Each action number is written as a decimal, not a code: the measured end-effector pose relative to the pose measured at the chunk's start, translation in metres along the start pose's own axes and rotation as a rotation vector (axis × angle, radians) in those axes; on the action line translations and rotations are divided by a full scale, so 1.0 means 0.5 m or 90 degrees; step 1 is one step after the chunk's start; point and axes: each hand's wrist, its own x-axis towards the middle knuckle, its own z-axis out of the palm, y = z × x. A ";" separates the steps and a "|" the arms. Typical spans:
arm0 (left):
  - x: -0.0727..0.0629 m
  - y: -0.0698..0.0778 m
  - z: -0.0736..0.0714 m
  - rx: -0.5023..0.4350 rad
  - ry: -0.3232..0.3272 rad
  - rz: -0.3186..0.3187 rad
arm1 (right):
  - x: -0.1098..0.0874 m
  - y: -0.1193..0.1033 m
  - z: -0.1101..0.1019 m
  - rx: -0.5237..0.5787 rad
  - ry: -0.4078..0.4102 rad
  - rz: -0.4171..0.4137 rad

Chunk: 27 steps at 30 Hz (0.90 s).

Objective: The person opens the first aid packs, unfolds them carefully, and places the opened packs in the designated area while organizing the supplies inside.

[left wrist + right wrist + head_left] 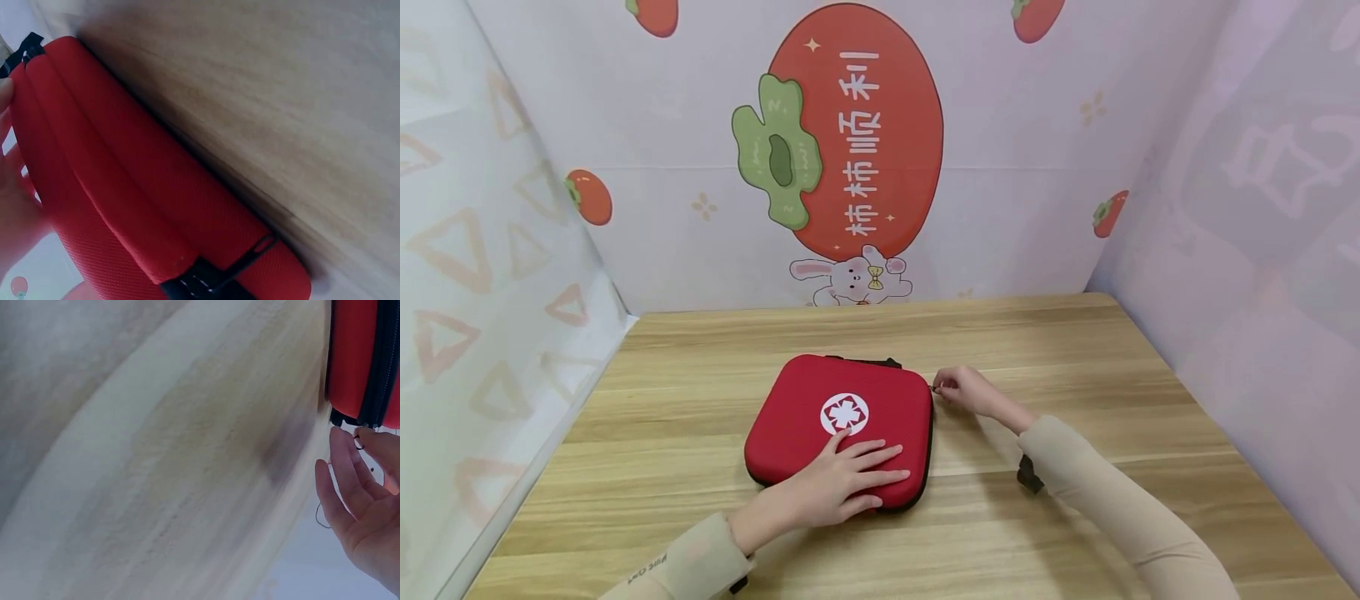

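Observation:
A red first-aid case (pixel 790 417) with a white round emblem lies closed on the wooden table. My left hand (pixel 835 487) rests on its lid near the front, fingers straight and spread. At the far right corner my right hand (pixel 958 390) pinches a small zipper pull (pixel 934 388) between thumb and fingertips. Along the case's side, the right wrist view shows the black zipper (pixel 382 362) running to those fingertips. In the left wrist view, a dark pull tab (pixel 253 253) hangs on the red side, away from the left hand (pixel 19 206).
A black handle (pixel 872 362) sticks out from the case's far side. Wood-grain tabletop (pixel 1045 358) surrounds the case. A printed cloth backdrop (pixel 1015 167) stands behind the table, with pale side panels left and right. Dark straps hang at both wrists.

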 end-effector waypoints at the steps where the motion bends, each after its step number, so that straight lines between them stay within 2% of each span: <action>1: 0.001 -0.002 0.000 0.006 0.004 0.003 | -0.001 -0.001 0.000 -0.003 -0.006 -0.001; 7: 0.002 -0.010 0.007 0.030 0.032 0.017 | -0.015 -0.006 0.000 -0.046 -0.018 -0.010; 10: 0.005 -0.016 0.013 0.036 0.043 0.012 | -0.032 -0.010 0.006 -0.060 -0.033 -0.043; 15: 0.018 -0.028 0.015 0.037 0.055 -0.013 | -0.072 -0.031 0.025 -0.033 -0.071 -0.101; 24: 0.040 -0.048 0.013 0.046 0.017 -0.061 | -0.136 -0.088 0.057 0.012 -0.093 -0.100; 27: 0.044 -0.051 0.013 0.042 0.012 -0.060 | -0.149 -0.106 0.065 0.012 -0.094 -0.099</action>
